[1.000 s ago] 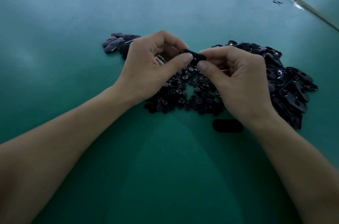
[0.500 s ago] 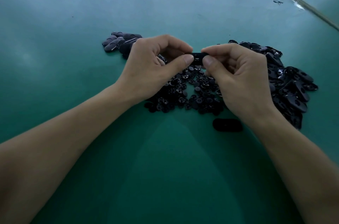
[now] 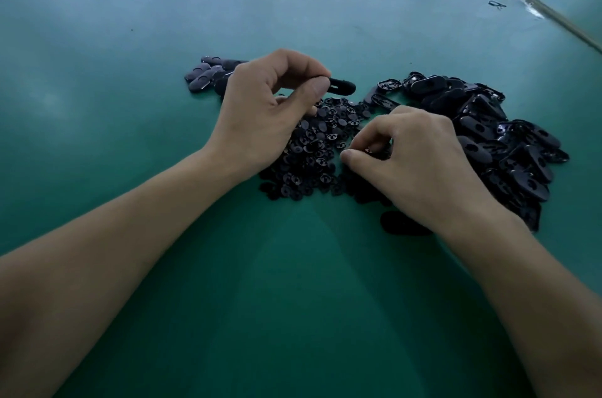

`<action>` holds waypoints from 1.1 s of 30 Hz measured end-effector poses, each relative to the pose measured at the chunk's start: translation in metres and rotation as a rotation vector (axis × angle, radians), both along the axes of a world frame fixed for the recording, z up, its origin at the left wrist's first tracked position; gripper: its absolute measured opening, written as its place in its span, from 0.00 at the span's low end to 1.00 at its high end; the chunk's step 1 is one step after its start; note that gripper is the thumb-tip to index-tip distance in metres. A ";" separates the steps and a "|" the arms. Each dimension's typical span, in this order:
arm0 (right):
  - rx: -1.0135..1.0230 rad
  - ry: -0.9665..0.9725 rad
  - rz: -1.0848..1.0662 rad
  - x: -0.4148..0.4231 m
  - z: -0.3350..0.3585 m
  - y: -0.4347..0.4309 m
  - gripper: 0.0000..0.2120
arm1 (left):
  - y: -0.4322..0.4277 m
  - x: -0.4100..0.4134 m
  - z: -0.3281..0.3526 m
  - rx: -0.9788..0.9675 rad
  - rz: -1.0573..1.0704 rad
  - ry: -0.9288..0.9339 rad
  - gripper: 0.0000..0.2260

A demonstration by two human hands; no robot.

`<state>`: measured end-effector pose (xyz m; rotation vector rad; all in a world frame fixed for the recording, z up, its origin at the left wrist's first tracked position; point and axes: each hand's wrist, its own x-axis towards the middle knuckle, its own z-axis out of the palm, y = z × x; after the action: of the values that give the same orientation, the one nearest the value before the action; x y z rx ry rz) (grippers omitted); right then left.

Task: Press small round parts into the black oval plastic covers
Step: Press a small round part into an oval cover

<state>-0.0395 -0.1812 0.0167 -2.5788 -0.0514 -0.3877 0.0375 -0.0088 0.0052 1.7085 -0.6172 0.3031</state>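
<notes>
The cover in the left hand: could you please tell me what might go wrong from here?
1. The left hand pinches the cover by one end only; it may slip or twist under pressing.
2. The right hand picks in the crowded round parts; it may lift two or scatter some.

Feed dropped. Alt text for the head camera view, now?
The left hand pinches a black oval cover above a pile of small round parts, while the right hand digs into that pile with curled fingers. A heap of covers lies to the right on the green table.
</notes>
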 end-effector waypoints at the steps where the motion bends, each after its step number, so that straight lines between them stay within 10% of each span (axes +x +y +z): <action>1: 0.008 0.013 0.003 0.000 0.000 0.000 0.04 | 0.000 0.000 0.000 -0.002 0.006 -0.004 0.06; 33: 0.471 -0.266 0.077 0.008 -0.003 -0.001 0.07 | -0.006 -0.010 0.002 -0.018 -0.023 0.042 0.07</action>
<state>-0.0316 -0.1824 0.0136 -2.0446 -0.1368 -0.6297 0.0273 -0.0144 0.0068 1.6856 -0.6013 0.2546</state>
